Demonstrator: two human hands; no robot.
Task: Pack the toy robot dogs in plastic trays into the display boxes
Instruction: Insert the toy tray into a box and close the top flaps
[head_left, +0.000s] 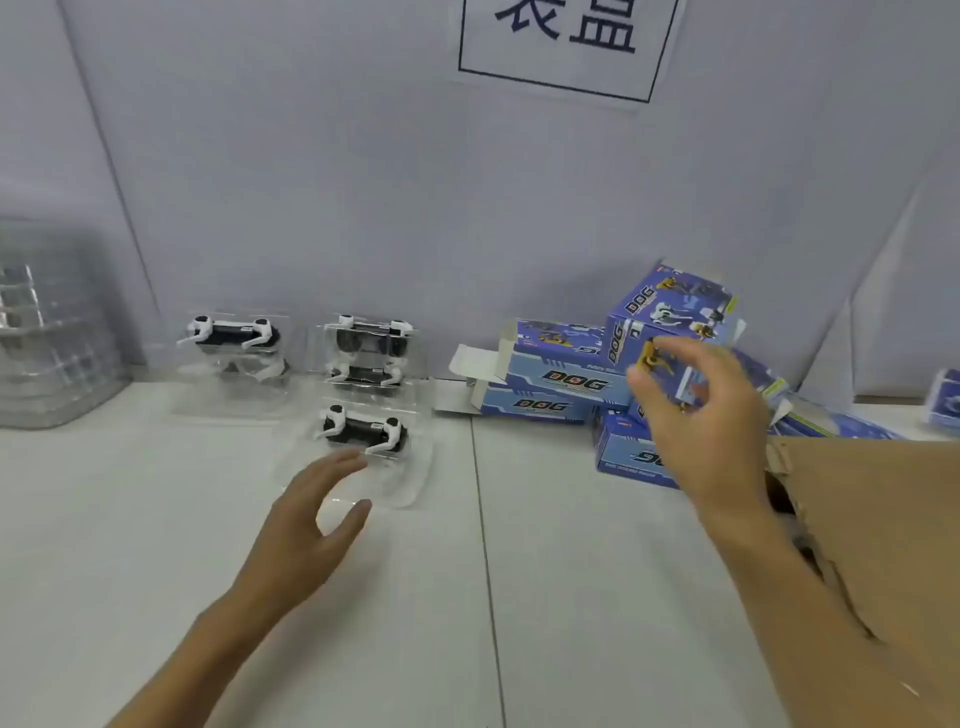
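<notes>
A black-and-white toy robot dog (363, 431) lies in a clear plastic tray (410, 483) on the white table. My left hand (306, 525) is open just in front of that tray, fingers spread, holding nothing. Two more trayed dogs (370, 353) are stacked behind it, and another trayed dog (234, 335) stands further left by the wall. Blue display boxes marked DOG (566, 379) are piled at the right. My right hand (696, 410) hovers open in front of an upright blue box (670, 306), not touching it as far as I can see.
A stack of empty clear trays (47, 332) stands at the far left. A brown cardboard carton (878, 561) fills the lower right. The wall (363, 182) with a printed sign (566, 41) runs close behind everything. A table seam (483, 519) runs down the middle.
</notes>
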